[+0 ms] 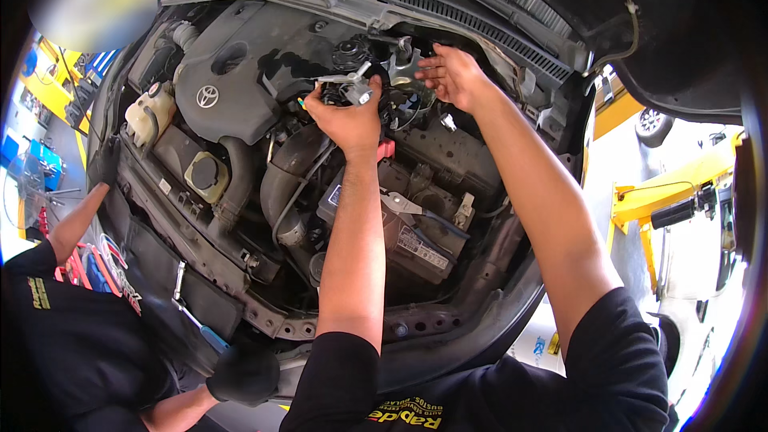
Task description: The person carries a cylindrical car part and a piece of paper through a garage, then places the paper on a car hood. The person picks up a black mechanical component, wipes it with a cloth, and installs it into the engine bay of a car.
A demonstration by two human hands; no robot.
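My left hand reaches over the engine bay, thumb and fingers closed around a small grey metal part with a slim lever-like arm on top. Its exact kind is hard to make out. My right hand is to the right of it, empty, fingers apart and a little bent, beside a silvery metal piece at the back of the bay. Below my right forearm, a loose white connector shows. Dark hoses and wiring lie beneath my left hand, partly hidden by it.
The engine cover is left of my hands. Pliers with dark handles rest on the battery. A blue-handled ratchet lies on the front edge. A co-worker's black-gloved hand is at lower left; the raised hood hangs at right.
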